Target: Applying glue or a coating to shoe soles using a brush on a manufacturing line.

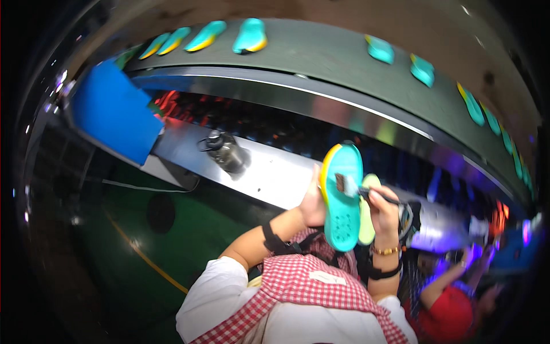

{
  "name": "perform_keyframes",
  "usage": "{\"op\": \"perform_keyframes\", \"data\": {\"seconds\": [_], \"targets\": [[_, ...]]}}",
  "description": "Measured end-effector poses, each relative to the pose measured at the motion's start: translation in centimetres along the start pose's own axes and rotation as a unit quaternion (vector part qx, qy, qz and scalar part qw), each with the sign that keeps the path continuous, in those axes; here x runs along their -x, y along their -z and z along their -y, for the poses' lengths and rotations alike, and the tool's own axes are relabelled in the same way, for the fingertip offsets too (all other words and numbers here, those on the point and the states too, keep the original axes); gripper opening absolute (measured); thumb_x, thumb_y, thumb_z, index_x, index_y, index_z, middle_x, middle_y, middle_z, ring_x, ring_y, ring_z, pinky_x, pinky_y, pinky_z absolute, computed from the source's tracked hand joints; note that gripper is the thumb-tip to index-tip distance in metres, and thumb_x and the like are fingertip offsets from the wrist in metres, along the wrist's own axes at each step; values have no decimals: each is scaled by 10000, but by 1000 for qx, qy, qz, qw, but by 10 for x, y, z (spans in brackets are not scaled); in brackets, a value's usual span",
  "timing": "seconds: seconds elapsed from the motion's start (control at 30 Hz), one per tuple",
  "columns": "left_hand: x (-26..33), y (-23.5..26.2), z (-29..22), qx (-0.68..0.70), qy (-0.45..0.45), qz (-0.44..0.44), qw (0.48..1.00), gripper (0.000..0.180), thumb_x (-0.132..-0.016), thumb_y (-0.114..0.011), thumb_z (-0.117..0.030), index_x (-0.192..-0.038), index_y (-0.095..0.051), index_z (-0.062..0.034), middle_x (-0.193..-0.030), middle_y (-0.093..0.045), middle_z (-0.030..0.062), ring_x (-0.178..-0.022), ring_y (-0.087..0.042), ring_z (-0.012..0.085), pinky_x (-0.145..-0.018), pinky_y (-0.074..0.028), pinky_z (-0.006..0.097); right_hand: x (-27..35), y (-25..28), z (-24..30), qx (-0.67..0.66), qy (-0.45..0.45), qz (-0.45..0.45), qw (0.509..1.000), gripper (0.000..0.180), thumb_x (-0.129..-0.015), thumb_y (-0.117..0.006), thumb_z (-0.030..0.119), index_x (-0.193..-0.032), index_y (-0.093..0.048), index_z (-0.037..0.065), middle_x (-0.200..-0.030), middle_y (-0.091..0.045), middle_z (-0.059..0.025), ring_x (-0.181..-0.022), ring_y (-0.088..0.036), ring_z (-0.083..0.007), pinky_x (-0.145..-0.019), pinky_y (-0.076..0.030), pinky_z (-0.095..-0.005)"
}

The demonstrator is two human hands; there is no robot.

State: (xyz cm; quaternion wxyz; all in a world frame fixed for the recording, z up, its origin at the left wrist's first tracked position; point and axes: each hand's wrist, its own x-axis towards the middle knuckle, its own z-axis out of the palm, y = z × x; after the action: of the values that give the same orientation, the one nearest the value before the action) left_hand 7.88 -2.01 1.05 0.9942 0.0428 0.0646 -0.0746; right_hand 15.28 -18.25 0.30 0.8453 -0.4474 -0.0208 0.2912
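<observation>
A turquoise shoe sole (pixel 342 215) with a yellow side edge stands nearly upright in front of my chest. My left hand (pixel 311 203) grips it by its left edge, the fingers partly hidden behind it. In my right hand (pixel 385 213), closed round the dark handle, is a brush (pixel 350 186) whose brown and pale bristles lie against the sole's upper middle. Between the sole and my right hand shows a pale green, sole-shaped piece (pixel 366 223); what holds it is hidden.
Beyond a metal ledge (pixel 269 180) runs a dark conveyor belt (pixel 315 54) carrying several turquoise soles (pixel 250 35). A dark bottle (pixel 224 151) stands on the ledge, left of my hands. A blue panel (pixel 112 112) is at far left. Another person in red (pixel 450 312) works at lower right.
</observation>
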Motion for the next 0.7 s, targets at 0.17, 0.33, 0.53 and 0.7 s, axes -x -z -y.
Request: {"op": "perform_keyframes", "data": {"seconds": [0.17,0.33,0.53,0.7], "targets": [[-6,6,5,-59,39,-61,996,782,-807,-99,-680,-1317,-317,-129,-1266,-428,133,-1101,-464,318,-936,-365,477,-5,5,2,16,-7,-20,1000,202,-737,-631,-25,-936,-605,-54,-830,-618,-86,-754,-583,-124,-707,-462,-212],[-5,9,11,-74,58,-47,994,728,-840,-116,-641,-1299,-350,-126,-1242,-458,114,-1104,-477,280,-951,-368,442,-15,7,5,81,30,-30,996,174,-739,-650,12,-906,-627,-30,-827,-622,-62,-762,-571,-102,-705,-442,-202],[-8,13,21,-61,28,-69,995,712,-847,-117,-628,-1296,-348,-125,-1262,-435,107,-1148,-435,261,-985,-329,421,-20,-29,12,269,122,-25,955,153,-752,-650,49,-892,-642,-11,-797,-643,-44,-707,-571,-61,-639,-460,-198],[-16,28,15,-127,-75,-145,978,685,-842,-163,-633,-1209,-427,-119,-1183,-483,102,-1108,-456,253,-965,-343,400,-2,-44,-4,441,246,49,862,184,-674,-663,65,-847,-647,2,-828,-640,-148,-778,-626,-260,-691,-484,-288]]}}
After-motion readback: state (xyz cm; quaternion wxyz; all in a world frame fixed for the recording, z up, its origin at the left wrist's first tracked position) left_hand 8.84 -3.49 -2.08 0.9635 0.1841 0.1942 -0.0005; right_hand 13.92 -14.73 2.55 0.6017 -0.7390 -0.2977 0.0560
